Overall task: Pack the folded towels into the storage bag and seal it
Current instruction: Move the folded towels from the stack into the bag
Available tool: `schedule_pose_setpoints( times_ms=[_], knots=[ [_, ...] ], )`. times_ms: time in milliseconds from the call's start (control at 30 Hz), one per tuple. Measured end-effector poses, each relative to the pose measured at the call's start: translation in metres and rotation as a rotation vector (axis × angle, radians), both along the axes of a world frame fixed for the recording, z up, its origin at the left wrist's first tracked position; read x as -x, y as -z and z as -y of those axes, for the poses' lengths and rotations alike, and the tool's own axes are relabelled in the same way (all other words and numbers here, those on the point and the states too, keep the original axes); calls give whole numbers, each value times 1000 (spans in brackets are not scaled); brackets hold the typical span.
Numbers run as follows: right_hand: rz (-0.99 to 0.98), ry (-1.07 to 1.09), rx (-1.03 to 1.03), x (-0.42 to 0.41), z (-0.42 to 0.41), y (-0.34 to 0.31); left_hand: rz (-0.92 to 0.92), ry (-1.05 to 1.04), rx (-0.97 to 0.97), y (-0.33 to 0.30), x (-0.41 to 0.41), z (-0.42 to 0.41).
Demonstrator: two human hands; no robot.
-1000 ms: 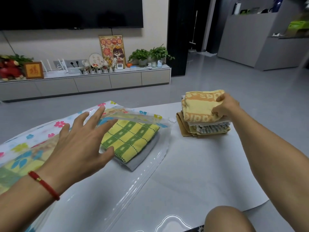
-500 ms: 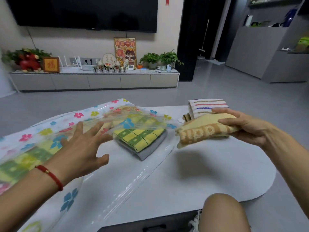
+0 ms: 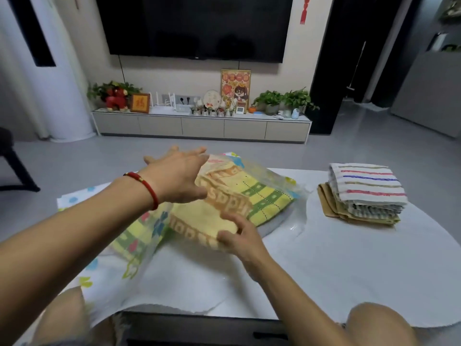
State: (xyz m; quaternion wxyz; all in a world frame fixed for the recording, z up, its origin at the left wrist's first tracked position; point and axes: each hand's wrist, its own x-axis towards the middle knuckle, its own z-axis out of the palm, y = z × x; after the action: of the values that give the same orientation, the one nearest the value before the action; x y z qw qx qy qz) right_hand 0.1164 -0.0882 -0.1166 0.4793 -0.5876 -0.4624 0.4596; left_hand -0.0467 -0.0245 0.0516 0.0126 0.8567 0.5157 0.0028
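A clear storage bag (image 3: 272, 176) printed with coloured flowers lies on the white table (image 3: 336, 265), its mouth facing right. Inside it rests a yellow-and-green checked towel (image 3: 269, 201) on a grey one. My right hand (image 3: 240, 239) grips a yellow-and-orange lettered towel (image 3: 214, 213) at its near edge, the towel lying partly in the bag's mouth over the checked towel. My left hand (image 3: 178, 177), fingers spread, holds up the bag's upper sheet. A stack of folded towels (image 3: 364, 193), striped white one on top, stands to the right.
Beyond the table is grey floor, then a low TV cabinet (image 3: 202, 126) with plants and ornaments under a wall TV. My knees (image 3: 379, 325) show at the table's near edge. A dark chair leg (image 3: 15, 168) stands at far left.
My right hand carried the lettered towel from the stack leftward into the bag's mouth. My left hand rose and lifted the bag's top sheet. The camera view swung right and up.
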Motion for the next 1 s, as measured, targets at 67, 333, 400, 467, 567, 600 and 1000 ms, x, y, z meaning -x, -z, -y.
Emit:
schedule_pose_setpoints(
  times_ms=[67,333,400,467,567,600,1000],
  knots=[
    [89,13,177,27,1,29,2,1,7,2,-1,2],
    [223,286,60,46,6,56,25,22,-12,10,5,2],
    [303,200,89,38,-1,50,19,38,-27,9,7,1],
    [645,100,143,34,-5,41,7,62,-31,9,12,0],
    [998,21,50,53,-1,28,-11,81,-12,12,20,3],
    [908,-60,-18,65,-2,26,-16,83,-11,14,23,5],
    [-260,-272,235,164,-73,25,-18,56,20,3,48,7]
  ],
)
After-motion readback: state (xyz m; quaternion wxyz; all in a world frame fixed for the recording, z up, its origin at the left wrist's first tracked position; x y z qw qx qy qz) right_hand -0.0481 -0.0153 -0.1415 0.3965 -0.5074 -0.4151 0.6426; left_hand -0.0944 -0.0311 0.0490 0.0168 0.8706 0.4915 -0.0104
